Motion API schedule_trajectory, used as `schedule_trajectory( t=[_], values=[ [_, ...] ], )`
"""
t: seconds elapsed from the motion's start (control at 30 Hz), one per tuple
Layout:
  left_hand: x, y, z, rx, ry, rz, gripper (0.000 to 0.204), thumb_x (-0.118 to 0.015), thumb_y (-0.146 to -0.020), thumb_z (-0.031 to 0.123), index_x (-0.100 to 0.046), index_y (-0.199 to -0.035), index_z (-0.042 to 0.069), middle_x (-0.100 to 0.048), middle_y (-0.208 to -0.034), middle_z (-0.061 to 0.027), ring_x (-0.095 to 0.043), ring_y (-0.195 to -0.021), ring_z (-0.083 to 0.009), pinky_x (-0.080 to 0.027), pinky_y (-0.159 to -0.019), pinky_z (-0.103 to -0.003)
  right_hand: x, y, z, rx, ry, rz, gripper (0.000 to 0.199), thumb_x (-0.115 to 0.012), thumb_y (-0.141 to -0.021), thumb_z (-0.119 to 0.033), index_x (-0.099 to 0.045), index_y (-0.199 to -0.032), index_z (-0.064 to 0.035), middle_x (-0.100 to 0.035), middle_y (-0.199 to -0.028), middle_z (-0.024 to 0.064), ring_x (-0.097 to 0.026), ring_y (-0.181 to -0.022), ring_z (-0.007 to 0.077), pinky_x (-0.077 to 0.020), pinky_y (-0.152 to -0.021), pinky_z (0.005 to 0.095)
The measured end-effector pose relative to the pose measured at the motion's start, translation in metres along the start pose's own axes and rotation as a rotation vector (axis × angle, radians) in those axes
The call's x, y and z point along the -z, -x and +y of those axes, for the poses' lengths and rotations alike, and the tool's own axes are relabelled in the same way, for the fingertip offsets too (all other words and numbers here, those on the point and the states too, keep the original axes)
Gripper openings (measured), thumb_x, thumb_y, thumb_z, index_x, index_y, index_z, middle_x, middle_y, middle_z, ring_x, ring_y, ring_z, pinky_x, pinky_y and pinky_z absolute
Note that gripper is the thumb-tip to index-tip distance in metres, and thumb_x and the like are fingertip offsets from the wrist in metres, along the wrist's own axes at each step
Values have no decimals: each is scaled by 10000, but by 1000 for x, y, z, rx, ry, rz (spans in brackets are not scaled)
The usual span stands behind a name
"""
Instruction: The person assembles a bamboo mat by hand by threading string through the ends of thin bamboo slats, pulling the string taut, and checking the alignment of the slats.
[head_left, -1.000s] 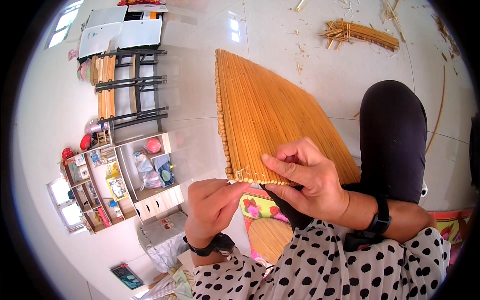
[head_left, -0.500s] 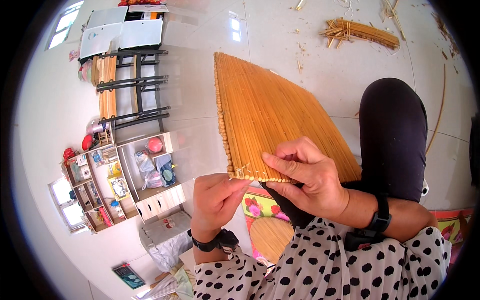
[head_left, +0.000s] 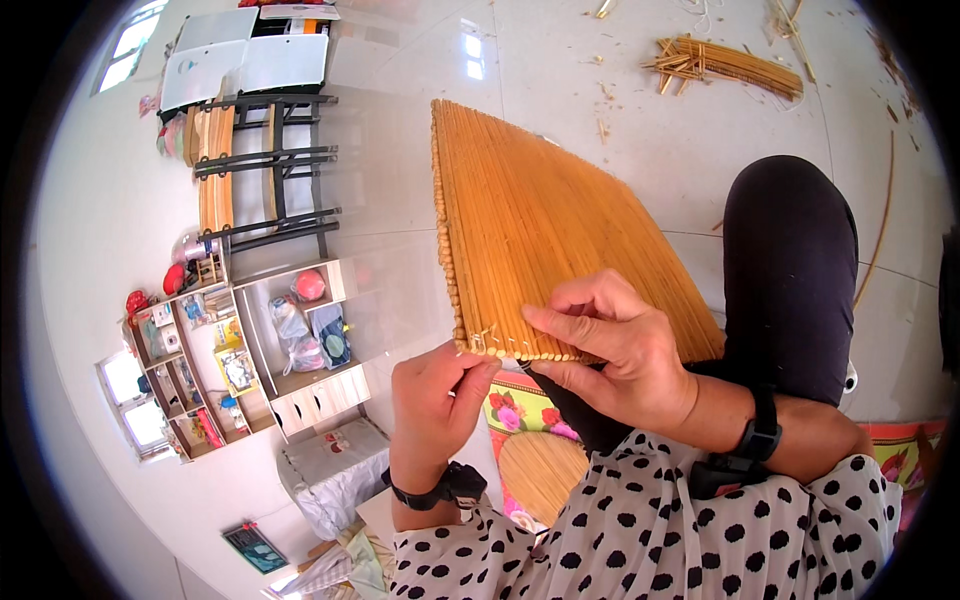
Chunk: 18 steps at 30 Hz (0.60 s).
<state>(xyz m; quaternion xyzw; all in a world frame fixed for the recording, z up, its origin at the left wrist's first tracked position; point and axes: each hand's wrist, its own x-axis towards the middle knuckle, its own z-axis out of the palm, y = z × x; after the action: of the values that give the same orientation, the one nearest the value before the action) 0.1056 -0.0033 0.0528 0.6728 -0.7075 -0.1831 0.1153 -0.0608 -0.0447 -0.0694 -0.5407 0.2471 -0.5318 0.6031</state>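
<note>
A flat mat of thin orange-brown bamboo slats point(head_left: 540, 220) lies across my lap and reaches out over the floor. My right hand point(head_left: 620, 350) grips its near edge, with the thumb under it and the fingers on top. My left hand point(head_left: 435, 400) is pinched on a thin pale thread point(head_left: 478, 342) at the mat's near left corner, where white stitches run along the edge. Both wrists wear dark bands. My black-clad knee point(head_left: 790, 270) sits under the mat's right side.
A bundle of loose bamboo sticks point(head_left: 725, 62) lies on the white tiled floor at the far right, amid scattered slivers. Dark chairs point(head_left: 270, 170) and a white shelf unit point(head_left: 250, 350) filled with small items stand at the left. A round bamboo piece point(head_left: 540, 470) on a floral cushion point(head_left: 515, 405) lies beneath my hands.
My left hand has edged slightly up toward the mat's corner, with its fingers pinched tighter. My right hand and the mat have stayed in place.
</note>
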Motion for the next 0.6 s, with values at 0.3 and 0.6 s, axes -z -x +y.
schedule_trajectory(
  t=[0.3,0.6],
  values=[
    [-5,3,-5,-14,-1,-1,30,-640,-844,-8,-622,-868,-3,-545,-622,-109,-538,-501,-218,-383,-467,-306,0,2,3,-2,7,5,451,-808,-669,9,-679,-1101,28,-574,-982,120,-564,-875,261,-502,-698,304],
    [-20,2,18,310,280,78,96,-594,-892,-11,-499,-903,-24,-620,-692,-97,-605,-576,-144,-478,-537,-245,-2,3,4,8,-3,1,470,-795,-667,23,-672,-1121,31,-575,-996,126,-572,-887,265,-515,-716,310]
  ],
)
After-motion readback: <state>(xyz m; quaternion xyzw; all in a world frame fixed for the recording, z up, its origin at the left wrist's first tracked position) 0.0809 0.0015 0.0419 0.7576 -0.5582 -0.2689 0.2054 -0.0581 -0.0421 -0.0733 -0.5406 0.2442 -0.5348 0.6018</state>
